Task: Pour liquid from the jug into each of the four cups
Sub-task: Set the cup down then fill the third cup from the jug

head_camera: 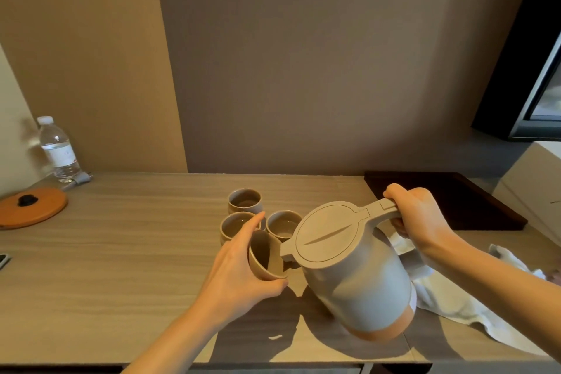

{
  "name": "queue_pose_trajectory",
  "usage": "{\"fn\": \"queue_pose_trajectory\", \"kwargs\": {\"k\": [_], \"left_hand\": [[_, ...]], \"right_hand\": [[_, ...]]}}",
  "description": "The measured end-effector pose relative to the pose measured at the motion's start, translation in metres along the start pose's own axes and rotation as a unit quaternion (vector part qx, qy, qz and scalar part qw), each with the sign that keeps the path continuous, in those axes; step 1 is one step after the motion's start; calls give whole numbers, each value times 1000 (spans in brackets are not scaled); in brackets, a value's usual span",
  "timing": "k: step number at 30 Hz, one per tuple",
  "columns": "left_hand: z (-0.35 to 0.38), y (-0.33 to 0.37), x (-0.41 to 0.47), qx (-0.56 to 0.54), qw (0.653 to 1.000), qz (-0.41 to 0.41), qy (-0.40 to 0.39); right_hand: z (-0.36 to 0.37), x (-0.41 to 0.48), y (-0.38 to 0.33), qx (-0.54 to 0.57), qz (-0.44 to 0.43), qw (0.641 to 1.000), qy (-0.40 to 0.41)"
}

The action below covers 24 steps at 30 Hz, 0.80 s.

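Note:
A grey jug (pixel 361 279) with a flat lid and tan base is tilted left above the wooden table (pixel 121 267). My right hand (pixel 416 215) grips its handle. Its spout reaches into a tan cup (pixel 264 258), which my left hand (pixel 239 270) holds lifted and tipped toward the jug. Three more cups stand on the table behind: one at the back (pixel 244 200), one at the left (pixel 236 225), one at the right (pixel 283 224). Whether liquid is flowing is hidden by the spout and cup wall.
A white cloth (pixel 461 304) lies under and right of the jug. A dark tray (pixel 449 197) sits at the back right. A water bottle (pixel 59 150) and an orange round lid (pixel 32 206) are at the far left. A phone edge (pixel 3 259) shows at the left border.

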<state>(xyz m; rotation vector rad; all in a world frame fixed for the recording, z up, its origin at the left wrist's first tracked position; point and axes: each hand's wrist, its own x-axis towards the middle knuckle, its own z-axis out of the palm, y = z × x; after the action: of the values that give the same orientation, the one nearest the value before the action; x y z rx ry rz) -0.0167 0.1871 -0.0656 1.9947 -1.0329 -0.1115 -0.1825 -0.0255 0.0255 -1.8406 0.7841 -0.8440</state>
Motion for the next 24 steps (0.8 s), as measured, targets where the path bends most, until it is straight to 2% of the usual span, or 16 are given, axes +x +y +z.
{"fn": "queue_pose_trajectory", "kwargs": {"k": [8,16,24], "left_hand": [[-3,-2,1,-2,1000,29,3],[1,-4,-1,-49,998,34,-3],[7,0,0,-60,997,45,2]], "right_hand": [[13,4,-14,-36,0,999,-19],[24,11,-23,-104,-32,993,-43],[27,19,-37,-196,-51,979,-27]]}}
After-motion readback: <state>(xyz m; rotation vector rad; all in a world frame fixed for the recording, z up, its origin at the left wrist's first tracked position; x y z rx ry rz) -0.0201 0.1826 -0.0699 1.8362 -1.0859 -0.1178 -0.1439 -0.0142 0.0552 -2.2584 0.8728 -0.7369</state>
